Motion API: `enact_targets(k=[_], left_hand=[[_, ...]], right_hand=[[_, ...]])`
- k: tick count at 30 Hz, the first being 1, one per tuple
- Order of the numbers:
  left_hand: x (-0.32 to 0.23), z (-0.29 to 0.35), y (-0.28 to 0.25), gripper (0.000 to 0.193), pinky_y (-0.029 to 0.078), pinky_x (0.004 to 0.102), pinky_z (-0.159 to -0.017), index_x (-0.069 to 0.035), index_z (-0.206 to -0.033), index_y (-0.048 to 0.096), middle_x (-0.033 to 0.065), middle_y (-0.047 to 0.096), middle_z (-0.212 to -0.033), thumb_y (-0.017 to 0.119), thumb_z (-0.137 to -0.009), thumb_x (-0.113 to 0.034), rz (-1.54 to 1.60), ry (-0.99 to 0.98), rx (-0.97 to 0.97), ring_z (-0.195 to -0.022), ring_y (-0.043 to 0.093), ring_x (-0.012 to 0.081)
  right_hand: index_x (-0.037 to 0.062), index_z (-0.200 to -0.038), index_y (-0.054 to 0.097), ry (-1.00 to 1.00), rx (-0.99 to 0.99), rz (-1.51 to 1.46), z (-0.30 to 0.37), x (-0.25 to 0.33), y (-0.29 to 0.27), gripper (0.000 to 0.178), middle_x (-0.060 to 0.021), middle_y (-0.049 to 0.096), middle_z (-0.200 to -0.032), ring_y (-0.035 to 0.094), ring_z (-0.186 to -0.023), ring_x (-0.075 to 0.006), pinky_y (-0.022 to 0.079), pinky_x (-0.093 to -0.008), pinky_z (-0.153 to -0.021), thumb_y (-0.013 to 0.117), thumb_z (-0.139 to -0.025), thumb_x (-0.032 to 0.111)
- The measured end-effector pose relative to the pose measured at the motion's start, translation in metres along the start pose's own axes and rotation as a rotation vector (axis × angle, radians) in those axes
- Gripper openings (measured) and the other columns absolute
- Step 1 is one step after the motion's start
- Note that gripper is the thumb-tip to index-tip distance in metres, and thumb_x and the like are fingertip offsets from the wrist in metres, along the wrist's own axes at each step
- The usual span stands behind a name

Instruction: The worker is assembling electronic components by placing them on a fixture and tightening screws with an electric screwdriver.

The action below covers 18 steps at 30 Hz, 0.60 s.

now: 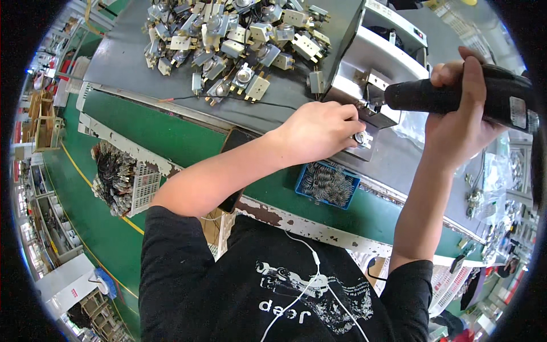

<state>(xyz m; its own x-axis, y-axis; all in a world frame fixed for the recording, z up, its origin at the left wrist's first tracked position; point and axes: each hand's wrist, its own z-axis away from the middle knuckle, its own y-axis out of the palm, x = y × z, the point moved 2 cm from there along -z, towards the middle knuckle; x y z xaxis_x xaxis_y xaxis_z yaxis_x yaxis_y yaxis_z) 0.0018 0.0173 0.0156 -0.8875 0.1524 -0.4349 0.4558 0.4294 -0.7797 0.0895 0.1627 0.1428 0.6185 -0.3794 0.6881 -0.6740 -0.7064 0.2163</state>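
My right hand (pixel 464 114) is wrapped round a black electric screwdriver (pixel 419 96), which lies level with its tip pointing left. The tip meets a small white-and-metal part (pixel 376 85) set in a steel box-shaped fixture (pixel 350 68). At the front of that fixture, my left hand (pixel 322 130) is closed, its fingertips on a small metal piece with a round face (pixel 362 138). Those fingers partly hide the piece, so its full shape cannot be made out.
A heap of small metal-and-cream switch-like units (pixel 228 43) covers the grey bench (pixel 119 57) at the far left. In front of me sits a blue bin (pixel 299 181) of metal springs. A white basket (pixel 147 188) of dark wired parts stands left. Clear plastic bags (pixel 494 176) lie right.
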Motion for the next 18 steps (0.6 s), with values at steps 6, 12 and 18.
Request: enact_targets(k=[6,12,18], left_hand=[[0.000,0.001,0.003,0.022,0.056,0.0391,-0.068,-0.013,-0.100,0.069,0.0039,0.057,-0.090,0.074,-0.080,-0.021,0.004,-0.008,-0.011,-0.083,0.064,0.0250],[-0.001,0.001,0.001,0.025,0.056,0.0379,-0.074,-0.013,-0.107,0.067,0.0038,0.059,-0.098,0.073,-0.086,-0.024,-0.007,-0.024,0.051,-0.087,0.064,0.0248],[-0.004,-0.001,-0.002,0.025,0.056,0.0380,-0.077,-0.014,-0.109,0.067,0.0034,0.059,-0.102,0.070,-0.088,-0.028,-0.043,-0.072,0.145,-0.090,0.064,0.0240]], right_hand=[[-0.0037,-0.140,0.036,-0.074,0.012,0.066,0.003,-0.004,0.008,0.056,-0.0212,0.067,-0.088,0.062,-0.061,-0.0181,0.054,-0.0339,-0.059,0.064,-0.092,-0.001],[0.0087,-0.153,0.013,0.012,0.091,0.209,0.002,-0.001,0.011,0.080,-0.0245,0.066,-0.102,0.062,-0.061,-0.0177,0.055,-0.0340,-0.057,0.063,-0.091,-0.004],[-0.0052,-0.131,0.042,-0.122,0.015,0.128,0.012,-0.003,0.029,0.047,-0.0226,0.069,-0.096,0.064,-0.061,-0.0175,0.054,-0.0307,-0.055,0.065,-0.090,-0.006]])
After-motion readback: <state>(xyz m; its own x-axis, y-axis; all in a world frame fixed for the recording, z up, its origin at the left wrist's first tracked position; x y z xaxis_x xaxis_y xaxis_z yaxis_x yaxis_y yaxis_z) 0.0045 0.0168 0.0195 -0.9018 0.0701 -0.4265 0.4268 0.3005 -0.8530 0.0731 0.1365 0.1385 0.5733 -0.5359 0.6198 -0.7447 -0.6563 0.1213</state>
